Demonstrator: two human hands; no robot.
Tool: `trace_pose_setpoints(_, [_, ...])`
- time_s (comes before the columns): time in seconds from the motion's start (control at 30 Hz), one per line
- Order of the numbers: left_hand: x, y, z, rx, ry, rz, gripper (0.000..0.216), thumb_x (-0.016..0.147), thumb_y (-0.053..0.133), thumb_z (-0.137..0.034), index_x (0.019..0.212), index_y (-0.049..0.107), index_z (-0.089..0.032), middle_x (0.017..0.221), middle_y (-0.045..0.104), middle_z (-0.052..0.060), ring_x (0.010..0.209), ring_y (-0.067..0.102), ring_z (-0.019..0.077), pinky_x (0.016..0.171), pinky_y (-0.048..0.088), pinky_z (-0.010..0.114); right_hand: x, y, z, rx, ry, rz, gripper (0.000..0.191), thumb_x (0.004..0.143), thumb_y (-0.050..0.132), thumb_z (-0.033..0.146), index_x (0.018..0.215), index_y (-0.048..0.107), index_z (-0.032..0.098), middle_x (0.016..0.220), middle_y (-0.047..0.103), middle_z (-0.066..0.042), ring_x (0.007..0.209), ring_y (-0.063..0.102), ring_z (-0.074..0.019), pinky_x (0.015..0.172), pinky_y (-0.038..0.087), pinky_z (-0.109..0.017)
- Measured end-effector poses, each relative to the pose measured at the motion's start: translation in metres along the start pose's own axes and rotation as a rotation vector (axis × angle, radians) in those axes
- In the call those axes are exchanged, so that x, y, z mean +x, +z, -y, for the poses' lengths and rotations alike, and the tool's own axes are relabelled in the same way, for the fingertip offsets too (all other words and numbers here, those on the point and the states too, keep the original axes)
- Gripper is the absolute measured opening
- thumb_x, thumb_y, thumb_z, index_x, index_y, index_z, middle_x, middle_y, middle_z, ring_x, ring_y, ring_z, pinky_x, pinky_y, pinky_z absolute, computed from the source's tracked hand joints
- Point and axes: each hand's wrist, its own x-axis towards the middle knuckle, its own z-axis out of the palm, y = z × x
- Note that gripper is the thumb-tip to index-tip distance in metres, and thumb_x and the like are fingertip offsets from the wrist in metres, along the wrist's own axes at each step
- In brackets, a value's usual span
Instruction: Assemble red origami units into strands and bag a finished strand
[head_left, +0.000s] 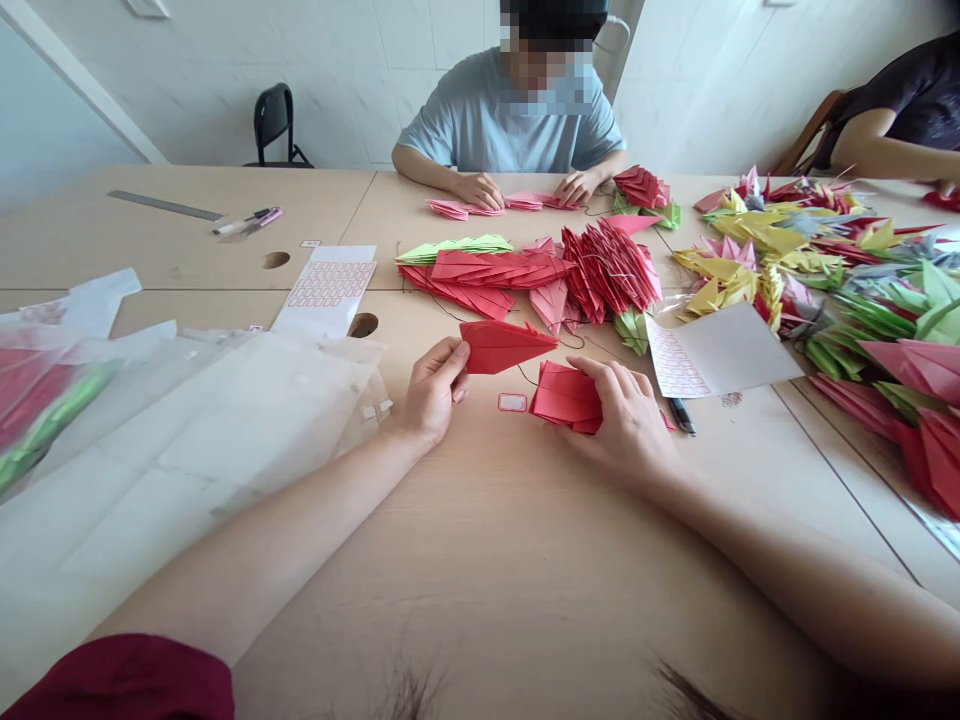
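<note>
Dark wisps of hair point(411, 690) and a wine-red cloth sleeve point(139, 675) lie nearest, above a smooth, pale wood-grain table point(420, 580). Thin, cloudy plastic bags point(225, 400) spread wrinkled at the left; on the right lie pointed, pleated paper bundles point(750, 240) in yellow, green, pink and red.

The left forearm reaches in diagonally, and the left hand point(437, 390) pinches the left end of a folded red paper piece point(504, 348) between thumb and fingers. The right hand point(630, 420) curls around the right end of a red paper stack point(568, 393), thumb along its near edge.

The piece is flat and crisp-edged, tapering to a point at the right, just beyond a small red-bordered label point(512, 402). The stack, squarish with slightly uneven layers, sits at the label's right, near a dark pen point(682, 415).
</note>
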Motion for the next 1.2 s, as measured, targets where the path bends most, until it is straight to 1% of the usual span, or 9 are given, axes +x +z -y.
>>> trace_pose_setpoints(0.1, [-0.001, 0.001, 0.0, 0.046, 0.016, 0.02, 0.017, 0.086, 0.064, -0.034, 0.085, 0.058, -0.018, 0.058, 0.048, -0.006, 0.045, 0.041, 0.0049, 0.042, 0.029, 0.017, 0.001, -0.002, -0.002, 0.061, -0.012, -0.007, 0.068, 0.078, 0.067, 0.053, 0.133, 0.042, 0.023, 0.119, 0.059, -0.014, 0.113, 0.054, -0.0343, 0.098, 0.039, -0.053])
trace_pose_setpoints(0.23, [-0.009, 0.008, -0.001, 0.134, 0.081, 0.106, 0.017, 0.089, 0.061, -0.034, 0.09, 0.058, -0.018, 0.074, 0.063, 0.0, 0.064, 0.061, 0.0108, 0.056, 0.051, 0.021, 0.001, -0.007, -0.002, 0.19, -0.032, -0.171, 0.031, 0.089, 0.059, 0.034, 0.118, 0.054, 0.025, 0.113, 0.059, -0.01, 0.107, 0.057, -0.028, 0.094, 0.044, -0.048])
trace_pose_setpoints(0.33, [-0.016, 0.013, -0.001, 0.189, 0.12, 0.164, 0.016, 0.092, 0.057, -0.033, 0.093, 0.058, -0.017, 0.087, 0.068, 0.004, 0.075, 0.068, 0.0144, 0.066, 0.057, 0.027, 0.0, -0.006, -0.004, 0.175, -0.093, -0.287, 0.015, 0.088, 0.06, 0.022, 0.102, 0.06, 0.027, 0.097, 0.061, -0.005, 0.093, 0.059, -0.024, 0.09, 0.045, -0.046])
trace_pose_setpoints(0.43, [-0.02, 0.014, 0.0, 0.224, 0.157, 0.213, 0.014, 0.094, 0.055, -0.03, 0.096, 0.058, -0.016, 0.093, 0.069, 0.006, 0.079, 0.069, 0.0156, 0.072, 0.059, 0.031, -0.001, -0.003, -0.006, 0.139, -0.128, -0.317, 0.011, 0.085, 0.064, 0.019, 0.093, 0.061, 0.027, 0.091, 0.063, -0.003, 0.086, 0.059, -0.0224, 0.083, 0.046, -0.043])
trace_pose_setpoints(0.57, [-0.022, 0.011, 0.0, 0.288, 0.196, 0.251, 0.013, 0.091, 0.06, -0.027, 0.098, 0.059, -0.016, 0.092, 0.071, 0.007, 0.079, 0.07, 0.0152, 0.075, 0.057, 0.029, 0.0, -0.004, -0.007, 0.157, -0.093, -0.304, 0.006, 0.087, 0.061, 0.021, 0.09, 0.062, 0.026, 0.092, 0.066, -0.003, 0.084, 0.06, -0.0214, 0.08, 0.045, -0.042])
trace_pose_setpoints(0.83, [-0.025, 0.01, -0.003, 0.415, 0.233, 0.249, 0.015, 0.088, 0.065, -0.029, 0.095, 0.061, -0.017, 0.086, 0.072, 0.006, 0.077, 0.071, 0.0152, 0.072, 0.057, 0.025, 0.001, -0.007, -0.003, 0.227, -0.076, -0.264, 0.007, 0.092, 0.053, 0.022, 0.093, 0.06, 0.025, 0.093, 0.071, -0.004, 0.088, 0.067, -0.0214, 0.092, 0.046, -0.046])
trace_pose_setpoints(0.97, [-0.025, 0.012, -0.004, 0.429, 0.252, 0.229, 0.013, 0.088, 0.064, -0.028, 0.093, 0.06, -0.016, 0.086, 0.073, 0.007, 0.075, 0.07, 0.0148, 0.07, 0.057, 0.026, 0.001, -0.004, -0.003, 0.282, -0.043, -0.275, 0.007, 0.09, 0.059, 0.022, 0.095, 0.058, 0.025, 0.09, 0.073, -0.001, 0.085, 0.07, -0.02, 0.1, 0.046, -0.048])
trace_pose_setpoints(1.1, [-0.026, 0.013, -0.005, 0.417, 0.247, 0.219, 0.013, 0.088, 0.064, -0.028, 0.092, 0.058, -0.017, 0.101, 0.073, 0.012, 0.091, 0.071, 0.0189, 0.077, 0.059, 0.03, 0.001, -0.002, -0.003, 0.278, -0.035, -0.254, 0.004, 0.09, 0.058, 0.024, 0.093, 0.058, 0.025, 0.093, 0.074, -0.001, 0.088, 0.071, -0.0209, 0.1, 0.045, -0.05])
trace_pose_setpoints(1.2, [-0.027, 0.014, -0.005, 0.402, 0.228, 0.231, 0.015, 0.086, 0.066, -0.028, 0.091, 0.057, -0.017, 0.103, 0.073, 0.013, 0.101, 0.069, 0.0218, 0.083, 0.058, 0.033, 0.001, -0.002, -0.004, 0.269, -0.029, -0.259, 0.003, 0.09, 0.059, 0.024, 0.093, 0.058, 0.025, 0.095, 0.074, -0.002, 0.089, 0.071, -0.0211, 0.099, 0.046, -0.049])
